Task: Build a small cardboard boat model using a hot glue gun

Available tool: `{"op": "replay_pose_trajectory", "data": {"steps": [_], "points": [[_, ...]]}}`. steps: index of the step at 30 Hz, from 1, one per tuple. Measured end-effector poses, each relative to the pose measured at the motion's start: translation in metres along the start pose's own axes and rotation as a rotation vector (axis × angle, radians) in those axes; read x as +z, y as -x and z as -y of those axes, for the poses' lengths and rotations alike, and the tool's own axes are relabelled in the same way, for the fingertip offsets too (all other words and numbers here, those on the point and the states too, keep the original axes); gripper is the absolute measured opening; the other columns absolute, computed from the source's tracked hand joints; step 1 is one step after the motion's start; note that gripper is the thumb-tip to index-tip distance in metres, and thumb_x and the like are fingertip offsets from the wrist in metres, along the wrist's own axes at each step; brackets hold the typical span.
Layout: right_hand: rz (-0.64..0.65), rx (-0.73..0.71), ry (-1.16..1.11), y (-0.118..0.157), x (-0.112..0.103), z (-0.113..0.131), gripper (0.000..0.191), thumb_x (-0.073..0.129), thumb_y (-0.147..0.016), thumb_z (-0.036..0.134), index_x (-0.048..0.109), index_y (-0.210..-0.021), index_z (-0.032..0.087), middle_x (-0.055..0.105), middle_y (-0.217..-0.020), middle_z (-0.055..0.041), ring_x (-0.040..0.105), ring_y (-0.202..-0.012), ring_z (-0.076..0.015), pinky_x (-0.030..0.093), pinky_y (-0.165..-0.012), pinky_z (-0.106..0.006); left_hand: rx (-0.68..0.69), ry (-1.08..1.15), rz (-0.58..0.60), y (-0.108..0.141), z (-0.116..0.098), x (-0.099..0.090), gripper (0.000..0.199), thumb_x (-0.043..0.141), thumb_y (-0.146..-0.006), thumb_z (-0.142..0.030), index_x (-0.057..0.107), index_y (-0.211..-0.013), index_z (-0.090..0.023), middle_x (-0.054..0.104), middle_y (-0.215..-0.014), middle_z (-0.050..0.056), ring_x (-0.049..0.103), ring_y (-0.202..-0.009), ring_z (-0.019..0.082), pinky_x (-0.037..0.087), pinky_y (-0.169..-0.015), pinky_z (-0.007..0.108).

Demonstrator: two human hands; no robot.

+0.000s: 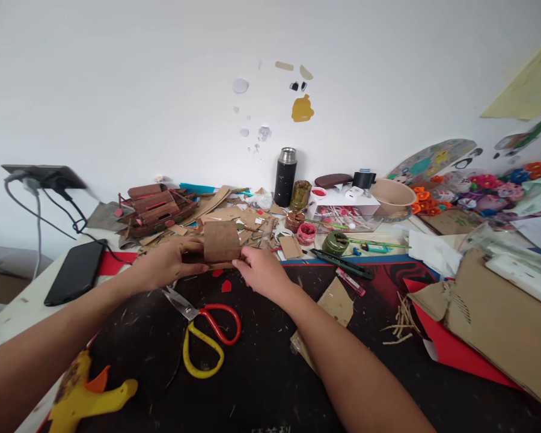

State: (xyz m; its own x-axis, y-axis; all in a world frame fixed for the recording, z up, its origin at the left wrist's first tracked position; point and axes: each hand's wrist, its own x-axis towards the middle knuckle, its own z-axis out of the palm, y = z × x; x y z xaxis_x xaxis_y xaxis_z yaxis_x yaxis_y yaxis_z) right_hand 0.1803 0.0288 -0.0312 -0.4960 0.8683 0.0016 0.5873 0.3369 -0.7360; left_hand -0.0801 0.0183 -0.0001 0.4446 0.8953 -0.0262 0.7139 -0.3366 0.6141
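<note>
Between my two hands is a small brown cardboard model (222, 240) with a curved top, held just above the far part of the dark mat. My left hand (166, 263) grips its left end, the thumb low along the near side. At the lower right corner, the fingers of my right hand (259, 270) pinch its base. Scissors (197, 319) with one red and one yellow handle lie on the mat below, blades pointing up and left. Small red paper pieces (226, 285) rest on the mat just under the model.
Cardboard scraps (234, 210) and brown cardboard models (155, 210) crowd the back left. A black thermos (286, 177) and paint jars (336, 243) stand behind. A green cutter (342, 263) lies right of my hands, a phone (75, 272) left, a cardboard box (500, 319) far right.
</note>
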Motion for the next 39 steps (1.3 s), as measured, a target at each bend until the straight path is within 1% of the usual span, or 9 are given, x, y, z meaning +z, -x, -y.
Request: {"op": "replay_pose_trajectory", "data": {"steps": [5,9,13,18,24,29,32,35,39], "points": [[-0.043,-0.009,-0.037,0.001,0.002,0.0,0.009,0.066,-0.106,0.03,0.071,-0.106,0.022,0.072,-0.078,-0.0013,0.064,-0.07,-0.019,0.037,-0.065,-0.028,-0.067,0.08,0.006,0.0,-0.007,-0.004,0.043,0.071,-0.092,-0.058,0.083,-0.115,-0.023,0.08,-0.13,0.008,0.069,-0.123,0.033,0.047,-0.116,0.047],[-0.086,-0.034,0.022,0.0,0.004,-0.001,0.015,0.07,-0.103,0.031,0.07,-0.114,0.021,0.075,-0.085,-0.0026,0.065,-0.077,-0.0204,0.036,-0.067,-0.029,-0.081,0.1,-0.01,0.001,-0.011,-0.006,0.047,0.073,-0.089,-0.059,0.083,-0.116,-0.022,0.08,-0.131,0.008,0.07,-0.122,0.033,0.048,-0.115,0.046],[-0.081,-0.046,0.104,-0.002,0.004,-0.002,0.015,0.07,-0.104,0.033,0.072,-0.112,0.021,0.075,-0.085,-0.0035,0.065,-0.078,-0.0209,0.034,-0.066,-0.03,-0.083,0.153,0.038,0.001,-0.011,-0.004,0.046,0.073,-0.092,-0.056,0.082,-0.119,-0.02,0.08,-0.131,0.009,0.071,-0.12,0.034,0.051,-0.111,0.045],[-0.075,-0.063,0.212,-0.002,0.004,-0.003,0.017,0.069,-0.105,0.037,0.074,-0.109,0.021,0.078,-0.091,-0.0067,0.069,-0.084,-0.0235,0.034,-0.067,-0.031,-0.021,0.087,0.052,0.003,-0.006,-0.002,0.051,0.072,-0.095,-0.05,0.074,-0.136,-0.02,0.074,-0.145,0.009,0.066,-0.133,0.033,0.046,-0.118,0.043],[-0.069,-0.087,0.256,-0.001,0.004,-0.004,0.018,0.067,-0.106,0.038,0.075,-0.107,0.022,0.08,-0.095,-0.008,0.071,-0.087,-0.0248,0.035,-0.068,-0.032,-0.017,0.065,0.034,0.006,-0.003,0.001,0.065,0.08,-0.088,-0.05,0.068,-0.146,-0.023,0.069,-0.152,0.01,0.064,-0.137,0.035,0.044,-0.122,0.048],[-0.056,-0.073,0.256,-0.001,0.004,-0.004,0.019,0.066,-0.107,0.038,0.075,-0.107,0.021,0.08,-0.095,-0.0085,0.07,-0.086,-0.0245,0.034,-0.068,-0.032,0.005,0.042,-0.031,0.004,-0.003,0.006,0.053,0.075,-0.09,-0.056,0.077,-0.135,-0.028,0.073,-0.147,0.008,0.063,-0.138,0.035,0.044,-0.122,0.048],[-0.061,-0.068,0.252,-0.001,0.004,-0.004,0.019,0.067,-0.106,0.038,0.075,-0.107,0.022,0.08,-0.095,-0.0083,0.07,-0.086,-0.0245,0.035,-0.069,-0.032,0.0,0.026,-0.045,0.005,-0.002,0.008,0.046,0.073,-0.091,-0.059,0.081,-0.127,-0.031,0.071,-0.15,0.006,0.063,-0.138,0.035,0.043,-0.123,0.048],[-0.073,-0.062,0.221,-0.001,0.005,-0.004,0.017,0.068,-0.106,0.038,0.074,-0.107,0.022,0.079,-0.092,-0.0073,0.07,-0.084,-0.0241,0.033,-0.067,-0.032,-0.019,0.034,-0.06,0.006,-0.001,0.009,0.047,0.073,-0.091,-0.061,0.081,-0.127,-0.032,0.071,-0.151,0.005,0.064,-0.136,0.035,0.044,-0.122,0.048],[-0.076,-0.055,0.183,-0.002,0.007,-0.004,0.015,0.068,-0.105,0.036,0.072,-0.107,0.022,0.078,-0.09,-0.0062,0.069,-0.082,-0.0229,0.031,-0.066,-0.031,-0.018,0.049,-0.061,0.006,0.0,0.01,0.047,0.073,-0.091,-0.06,0.082,-0.127,-0.031,0.074,-0.145,0.005,0.068,-0.131,0.035,0.047,-0.12,0.047]]}}
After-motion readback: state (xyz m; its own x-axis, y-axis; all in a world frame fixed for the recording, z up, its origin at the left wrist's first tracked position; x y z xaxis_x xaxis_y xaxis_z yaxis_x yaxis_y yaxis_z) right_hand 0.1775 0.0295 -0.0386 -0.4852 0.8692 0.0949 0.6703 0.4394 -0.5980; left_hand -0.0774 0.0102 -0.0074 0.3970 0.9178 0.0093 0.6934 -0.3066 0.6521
